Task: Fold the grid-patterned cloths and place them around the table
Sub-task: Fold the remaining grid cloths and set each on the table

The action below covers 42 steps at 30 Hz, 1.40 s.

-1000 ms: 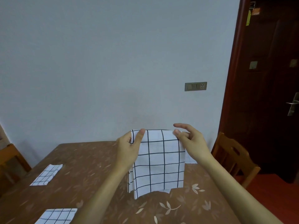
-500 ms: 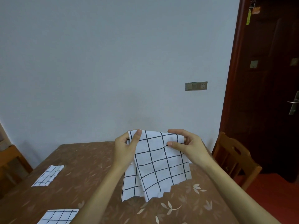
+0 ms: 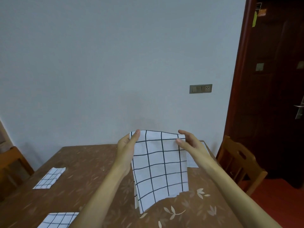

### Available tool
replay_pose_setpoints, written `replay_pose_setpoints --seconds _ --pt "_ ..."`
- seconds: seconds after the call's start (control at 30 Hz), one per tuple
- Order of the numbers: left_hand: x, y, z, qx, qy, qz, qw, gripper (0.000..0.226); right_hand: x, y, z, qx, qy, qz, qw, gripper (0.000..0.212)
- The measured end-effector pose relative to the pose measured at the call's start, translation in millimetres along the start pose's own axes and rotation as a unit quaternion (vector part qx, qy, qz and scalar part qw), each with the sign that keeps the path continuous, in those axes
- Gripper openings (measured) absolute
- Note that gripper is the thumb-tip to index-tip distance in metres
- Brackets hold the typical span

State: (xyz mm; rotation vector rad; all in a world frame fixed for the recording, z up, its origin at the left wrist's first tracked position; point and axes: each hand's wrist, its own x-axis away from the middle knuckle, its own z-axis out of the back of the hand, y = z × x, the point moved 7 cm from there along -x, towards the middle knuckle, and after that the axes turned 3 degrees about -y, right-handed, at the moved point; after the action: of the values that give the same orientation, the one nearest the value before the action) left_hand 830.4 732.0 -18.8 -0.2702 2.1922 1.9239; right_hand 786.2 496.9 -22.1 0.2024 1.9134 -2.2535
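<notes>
A white cloth with a black grid (image 3: 159, 168) hangs doubled over above the brown table (image 3: 92, 163). My left hand (image 3: 128, 145) pinches its top left corner and my right hand (image 3: 189, 143) pinches its top right corner. The lower edge dangles just over the tabletop. Two folded grid cloths lie flat on the table: one at the left edge (image 3: 49, 178), another at the near left corner (image 3: 57, 220), partly cut off by the frame. A bit of white cloth (image 3: 192, 162) shows behind my right wrist.
Wooden chairs stand at the right side (image 3: 238, 163) and the left side (image 3: 11, 163) of the table. A plain wall with a switch panel (image 3: 200, 88) rises behind the table. A dark wooden door (image 3: 276, 79) is at the right.
The cloth hung square, then tilted as my hands came closer together. Now my hands have spread apart again and the cloth hangs straighter and longer.
</notes>
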Motion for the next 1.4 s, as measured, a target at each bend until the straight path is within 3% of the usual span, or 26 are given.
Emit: replay_pose_setpoints --seconds 0.17,0.33,0.43,0.6,0.73,0.87,1.0,1.3,1.4 --pt "5 8 -11 -0.074 -0.029 -0.067 0.995 0.036 0 -12 -8 -0.046 -0.041 -0.026 0.998 0.055" --pt "15 17 -23 -0.120 -0.055 -0.114 0.985 0.035 -3 -30 -7 0.128 -0.044 0.034 0.990 0.020" --pt "14 17 -25 -0.125 -0.067 -0.121 0.983 0.036 -7 -35 -17 0.236 -0.059 0.078 0.967 0.026" --pt "15 20 -31 -0.119 -0.074 -0.125 0.982 0.039 -15 -40 -28 0.311 -0.059 0.138 0.938 0.025" --pt "15 20 -24 -0.120 -0.058 -0.132 0.982 0.038 -16 -41 -23 0.288 -0.038 0.138 0.947 0.026" --pt "13 21 -11 -0.111 -0.006 -0.134 0.985 0.018 -13 -42 -17 0.258 -0.026 0.115 0.959 0.017" --pt "13 20 -9 -0.091 0.014 -0.119 0.989 0.013 -9 -44 -12 0.259 -0.019 0.094 0.961 0.020" --pt "15 16 -13 -0.133 0.016 -0.144 0.980 0.033 -5 -44 -11 0.244 -0.032 0.102 0.964 0.024" --pt "16 6 -13 -0.145 -0.007 -0.111 0.983 0.041 -8 -44 -8 0.211 -0.008 0.113 0.971 0.021"
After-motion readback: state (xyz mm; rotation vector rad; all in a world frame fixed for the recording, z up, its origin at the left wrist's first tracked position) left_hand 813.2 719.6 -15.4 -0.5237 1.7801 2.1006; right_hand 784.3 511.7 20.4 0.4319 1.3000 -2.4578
